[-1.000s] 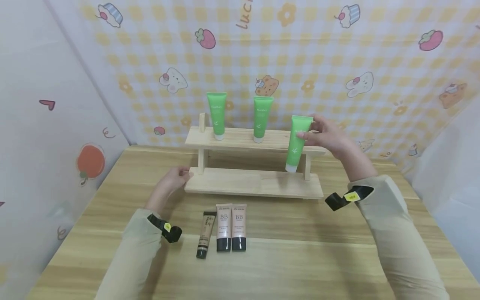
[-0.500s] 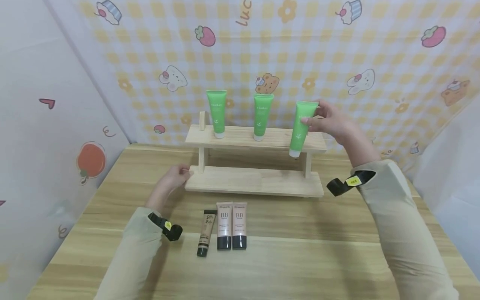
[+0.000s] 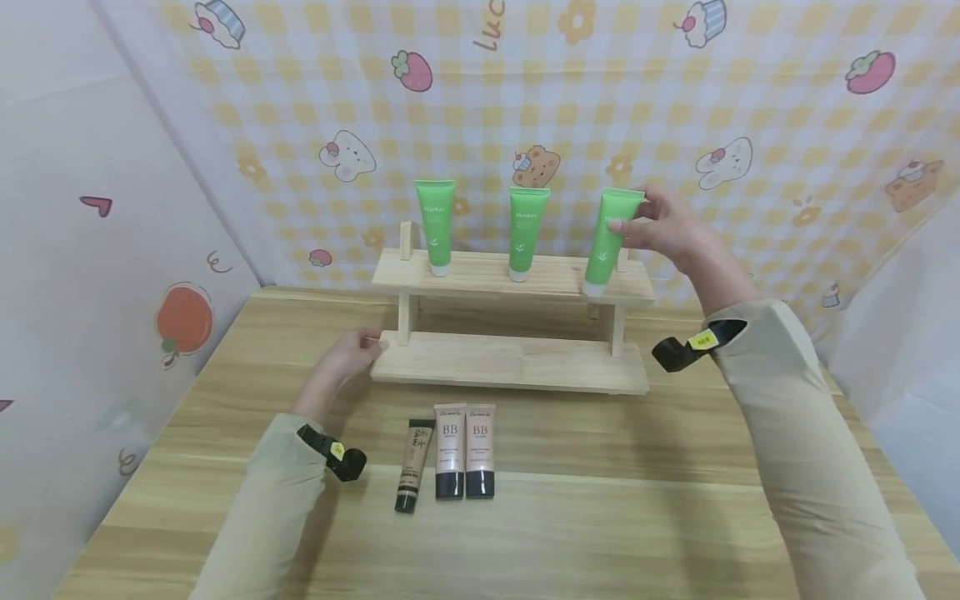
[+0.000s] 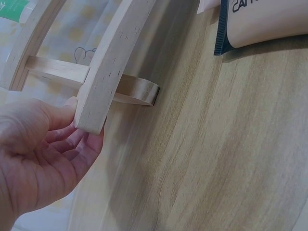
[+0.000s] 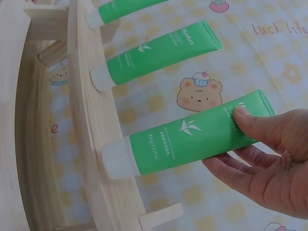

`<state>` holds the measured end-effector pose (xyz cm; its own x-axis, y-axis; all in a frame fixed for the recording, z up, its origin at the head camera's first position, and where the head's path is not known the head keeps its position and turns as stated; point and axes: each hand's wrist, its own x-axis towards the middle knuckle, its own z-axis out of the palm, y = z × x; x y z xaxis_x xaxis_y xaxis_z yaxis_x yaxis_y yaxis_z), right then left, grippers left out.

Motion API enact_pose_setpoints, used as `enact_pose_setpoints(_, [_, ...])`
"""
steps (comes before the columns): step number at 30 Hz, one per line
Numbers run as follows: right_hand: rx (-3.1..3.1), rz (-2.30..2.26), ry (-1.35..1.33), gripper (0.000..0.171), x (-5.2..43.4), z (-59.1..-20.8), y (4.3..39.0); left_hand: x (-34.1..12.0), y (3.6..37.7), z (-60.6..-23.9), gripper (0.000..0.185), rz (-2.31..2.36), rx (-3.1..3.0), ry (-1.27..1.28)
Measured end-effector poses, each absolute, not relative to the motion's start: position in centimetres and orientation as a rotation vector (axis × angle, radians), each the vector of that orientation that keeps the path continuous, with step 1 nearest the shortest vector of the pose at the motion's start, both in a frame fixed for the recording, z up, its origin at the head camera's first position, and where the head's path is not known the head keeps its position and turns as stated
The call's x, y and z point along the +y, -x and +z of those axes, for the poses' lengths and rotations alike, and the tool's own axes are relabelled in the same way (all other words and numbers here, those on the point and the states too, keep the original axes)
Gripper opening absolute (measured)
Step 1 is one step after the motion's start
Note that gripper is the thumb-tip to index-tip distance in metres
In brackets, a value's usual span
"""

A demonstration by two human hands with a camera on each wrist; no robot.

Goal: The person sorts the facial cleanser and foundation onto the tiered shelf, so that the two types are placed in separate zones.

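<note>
The right hand (image 3: 671,229) pinches a green tube (image 3: 613,242) near its flat upper end, thumb in front and fingers curled behind, holding it cap-down with the white cap resting at the right end of the top shelf of a wooden rack (image 3: 510,362), in line with two more green tubes (image 3: 480,227) standing upright to its left. The left hand (image 3: 341,362) grips the left end of the rack's lower shelf, thumb on top and fingers curled beneath, while three beige tubes (image 3: 450,454) lie side by side on the table (image 3: 600,517) in front of the rack
</note>
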<state>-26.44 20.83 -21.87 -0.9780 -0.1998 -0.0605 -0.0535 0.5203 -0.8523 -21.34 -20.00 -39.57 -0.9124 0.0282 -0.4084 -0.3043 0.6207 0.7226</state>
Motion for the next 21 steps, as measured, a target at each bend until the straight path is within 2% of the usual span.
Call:
enact_pose_setpoints(11, [2.638, -1.494, 0.145, 0.052, 20.3, -22.4, 27.5, -20.1, 21.3, -39.5, 0.051, 1.162, 2.494, 0.205])
enact_pose_setpoints(21, [2.617, -1.545, 0.165, 0.047, 20.1, -22.9, 28.2, -20.3, 21.4, -39.6, 0.051, 1.175, 2.486, 0.197])
